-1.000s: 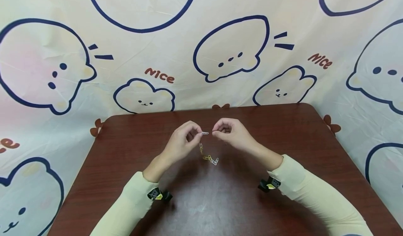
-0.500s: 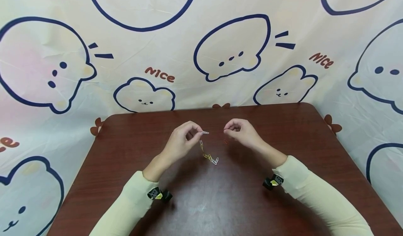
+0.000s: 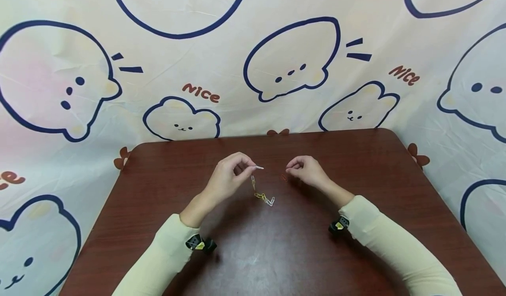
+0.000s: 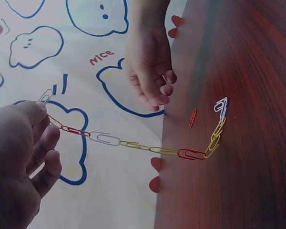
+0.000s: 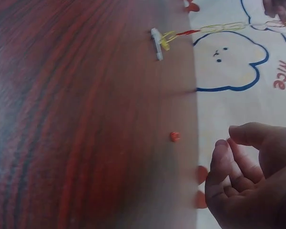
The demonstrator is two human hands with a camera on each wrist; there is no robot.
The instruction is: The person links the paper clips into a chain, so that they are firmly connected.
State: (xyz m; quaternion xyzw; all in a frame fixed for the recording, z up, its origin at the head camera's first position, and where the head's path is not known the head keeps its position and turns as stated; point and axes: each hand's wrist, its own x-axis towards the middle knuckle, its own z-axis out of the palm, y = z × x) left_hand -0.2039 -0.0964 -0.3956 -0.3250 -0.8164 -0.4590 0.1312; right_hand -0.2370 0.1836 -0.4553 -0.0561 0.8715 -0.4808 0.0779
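My left hand (image 3: 229,175) pinches a white paper clip (image 4: 45,97) between thumb and forefinger, one end sticking out past the fingertips. From it hangs a chain of linked paper clips (image 4: 193,154) in red, white and yellow, with its lower end lying on the table. My right hand (image 3: 308,171) hovers apart on the right, fingers loosely bent and a small gap between thumb and forefinger, holding nothing visible. Below and beside its fingertips, a loose red paper clip (image 4: 193,118) lies on the table, seen end-on and blurred in the right wrist view.
The brown wooden table (image 3: 253,261) reaches back to a pale cloth backdrop (image 3: 229,67) printed with cartoon bears. Dark wrist cameras are strapped to both sleeves.
My right hand has moved right, away from the left hand, then lowered slightly. The red paper clip on the table has come into plain view. My left hand keeps its hold, almost still.
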